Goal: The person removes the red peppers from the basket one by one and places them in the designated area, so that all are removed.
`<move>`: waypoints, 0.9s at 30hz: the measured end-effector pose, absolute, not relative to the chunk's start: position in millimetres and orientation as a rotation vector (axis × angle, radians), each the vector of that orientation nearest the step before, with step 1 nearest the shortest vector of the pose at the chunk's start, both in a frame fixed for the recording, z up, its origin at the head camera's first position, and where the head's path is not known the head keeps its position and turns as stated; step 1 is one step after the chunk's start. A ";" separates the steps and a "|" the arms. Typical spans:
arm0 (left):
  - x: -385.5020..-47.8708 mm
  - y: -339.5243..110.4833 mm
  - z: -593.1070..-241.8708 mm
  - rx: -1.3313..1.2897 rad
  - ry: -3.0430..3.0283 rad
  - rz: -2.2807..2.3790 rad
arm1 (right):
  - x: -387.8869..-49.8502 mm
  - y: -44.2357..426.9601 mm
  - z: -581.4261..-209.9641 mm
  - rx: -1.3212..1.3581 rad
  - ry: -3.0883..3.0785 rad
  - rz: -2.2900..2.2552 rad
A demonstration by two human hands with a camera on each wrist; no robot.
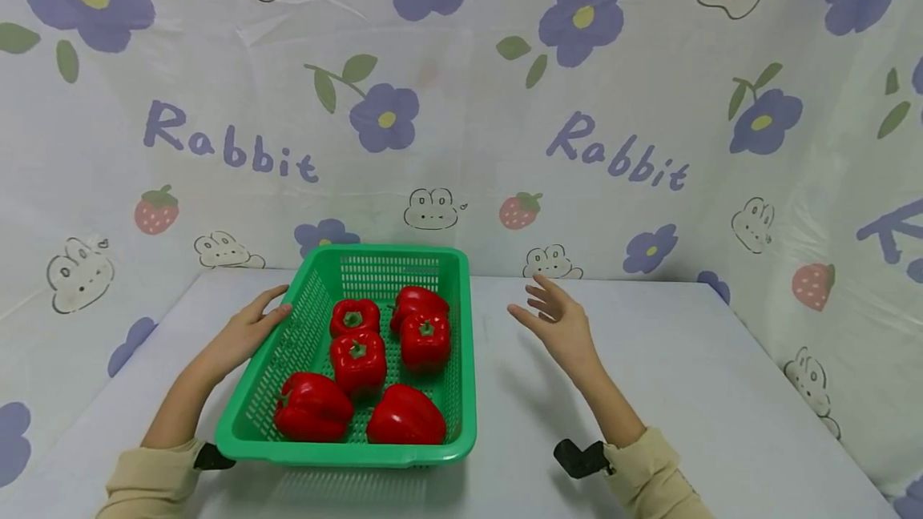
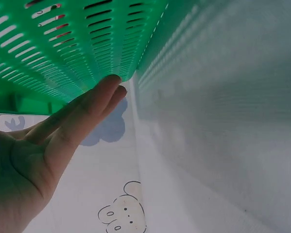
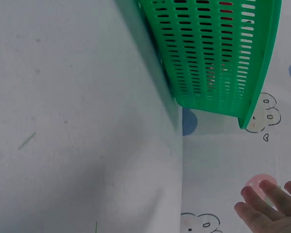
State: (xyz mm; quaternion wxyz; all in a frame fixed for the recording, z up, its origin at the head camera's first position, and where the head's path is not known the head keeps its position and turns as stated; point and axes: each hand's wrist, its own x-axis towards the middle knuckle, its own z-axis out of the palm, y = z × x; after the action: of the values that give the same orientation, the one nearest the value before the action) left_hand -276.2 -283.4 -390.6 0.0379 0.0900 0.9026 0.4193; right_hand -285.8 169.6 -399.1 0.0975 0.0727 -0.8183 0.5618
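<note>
A green plastic basket (image 1: pixel 470 359) with slotted walls stands on the white table, holding several red bell peppers (image 1: pixel 358 360). My left hand (image 1: pixel 245 335) is at the basket's left side and touches its rim. In the left wrist view, that hand's fingers (image 2: pixel 87 114) stretch out straight along the outside of the slotted wall, below the rim. To the right of the basket, my right hand (image 1: pixel 562 335) hovers over the table, apart from the basket, with fingers spread and nothing in them. Only part of the right hand (image 3: pixel 276 211) shows in the right wrist view.
The white table (image 1: pixel 692 391) extends to the right of the basket. Behind it hangs a pale cloth (image 1: pixel 461 118) printed with flowers, rabbits and strawberries, which also runs down both sides. A black wrist device (image 1: pixel 579 458) sits at the right cuff.
</note>
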 end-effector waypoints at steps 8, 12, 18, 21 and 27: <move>-276.5 -285.2 -395.5 0.299 2.728 1.384 | -280.0 161.9 -398.9 0.244 -2.400 1.691; -276.8 -285.6 -396.9 0.310 2.696 1.434 | -276.7 157.4 -397.2 0.259 -2.380 1.733; -276.5 -285.8 -398.3 0.318 2.670 1.475 | -270.5 148.0 -392.8 0.289 -2.377 1.735; -276.3 -285.4 -398.6 0.318 2.672 1.478 | -268.2 143.2 -391.4 0.300 -2.380 1.718; -275.8 -284.6 -398.6 0.318 2.679 1.482 | -263.7 135.5 -389.5 0.323 -2.366 1.743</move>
State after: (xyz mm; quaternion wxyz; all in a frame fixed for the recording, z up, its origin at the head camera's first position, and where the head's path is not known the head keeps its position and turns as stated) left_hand -275.8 -284.6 -398.6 0.0320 0.1034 0.8699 0.4812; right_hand -263.7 135.5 -389.5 0.0926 0.1087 -0.7968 0.5871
